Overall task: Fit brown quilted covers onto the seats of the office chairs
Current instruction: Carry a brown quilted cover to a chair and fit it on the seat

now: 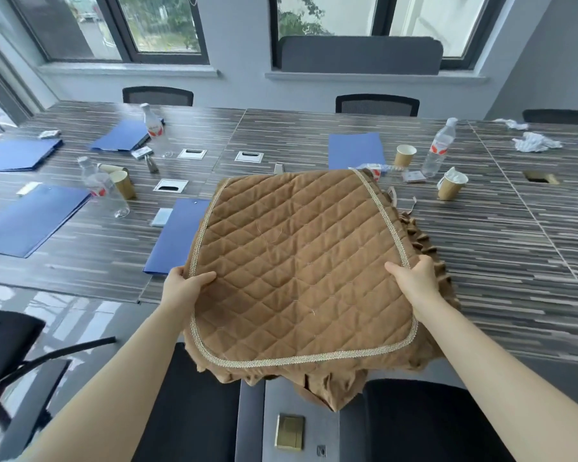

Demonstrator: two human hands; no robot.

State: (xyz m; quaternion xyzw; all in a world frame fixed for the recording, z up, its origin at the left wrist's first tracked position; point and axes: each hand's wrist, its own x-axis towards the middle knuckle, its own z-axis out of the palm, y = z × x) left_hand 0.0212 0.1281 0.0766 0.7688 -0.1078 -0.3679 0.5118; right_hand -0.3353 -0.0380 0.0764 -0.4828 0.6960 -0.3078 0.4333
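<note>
A brown quilted cover (301, 261) with pale braid trim and a ruffled skirt is held flat over the near edge of the long table (481, 261). More brown ruffled fabric shows beneath it on the right and at the bottom. My left hand (184, 285) grips its left edge, thumb on top. My right hand (414, 278) grips its right edge the same way. Below the cover, two black office chair seats show, one at lower left (194, 405) and one at lower right (424, 421).
The table holds blue folders (30, 221), plastic water bottles (439, 148), paper cups (449, 186), crumpled tissue (534, 141) and cable hatches. Another black chair (7, 345) stands at the left. More chairs (377, 105) line the far side under the windows.
</note>
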